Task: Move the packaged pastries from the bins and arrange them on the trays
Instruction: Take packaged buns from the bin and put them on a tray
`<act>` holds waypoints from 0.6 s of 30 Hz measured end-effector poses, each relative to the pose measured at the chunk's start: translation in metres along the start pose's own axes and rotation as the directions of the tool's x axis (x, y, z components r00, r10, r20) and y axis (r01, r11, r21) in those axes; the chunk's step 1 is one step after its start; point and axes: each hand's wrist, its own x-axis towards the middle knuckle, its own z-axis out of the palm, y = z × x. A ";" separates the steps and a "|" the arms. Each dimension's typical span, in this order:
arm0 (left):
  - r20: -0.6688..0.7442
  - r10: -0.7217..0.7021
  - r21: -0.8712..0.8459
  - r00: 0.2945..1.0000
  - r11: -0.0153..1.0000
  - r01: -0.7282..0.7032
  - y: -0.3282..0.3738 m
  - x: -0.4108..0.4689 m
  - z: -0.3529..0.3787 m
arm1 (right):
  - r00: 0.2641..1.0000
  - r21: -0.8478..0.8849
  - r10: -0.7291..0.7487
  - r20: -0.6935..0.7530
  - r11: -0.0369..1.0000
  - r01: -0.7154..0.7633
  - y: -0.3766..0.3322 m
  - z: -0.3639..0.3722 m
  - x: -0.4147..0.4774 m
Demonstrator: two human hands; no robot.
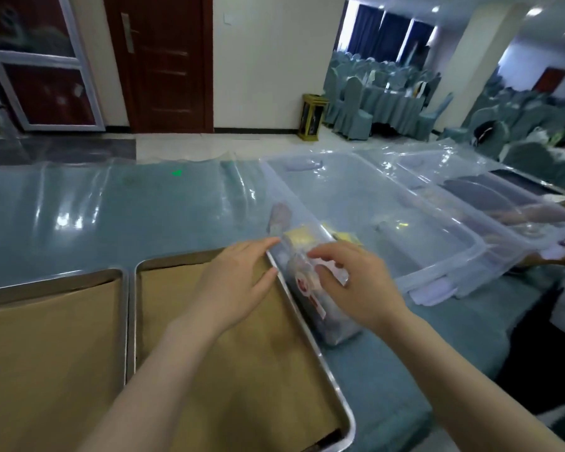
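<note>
Beside the tray point(268, 370), the right hand point(356, 282) grips a packaged pastry point(304, 283), its red label unreadable. The left hand point(238, 278) lies flat.

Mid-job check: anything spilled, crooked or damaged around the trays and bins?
Nothing spilled or broken shows. The packaged pastries lie heaped against the clear bin's wall beside the right tray, where the right hand grips one; blur hides their state. That tray and the left tray hold only brown paper.
</note>
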 end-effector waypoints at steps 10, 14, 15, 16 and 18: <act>-0.008 -0.032 0.052 0.999 0.998 0.032 0.042 0.093 0.059 | 0.985 -0.072 0.007 0.174 0.997 0.005 0.165 -0.057 0.084; 0.001 -0.122 0.060 0.993 0.991 0.122 0.059 0.132 0.086 | 0.892 -0.149 0.022 0.451 0.988 0.051 0.227 -0.055 0.129; 0.014 -0.147 0.065 0.989 0.987 0.146 0.062 0.141 0.095 | 0.848 -0.174 0.027 0.529 0.982 0.078 0.239 -0.051 0.138; 0.028 -0.178 0.070 0.984 0.982 0.176 0.064 0.149 0.103 | 0.789 -0.195 0.034 0.613 0.974 0.110 0.250 -0.044 0.146; 0.060 -0.267 0.113 0.962 0.959 0.259 0.069 0.158 0.120 | 0.640 -0.225 0.048 0.767 0.954 0.198 0.266 -0.028 0.158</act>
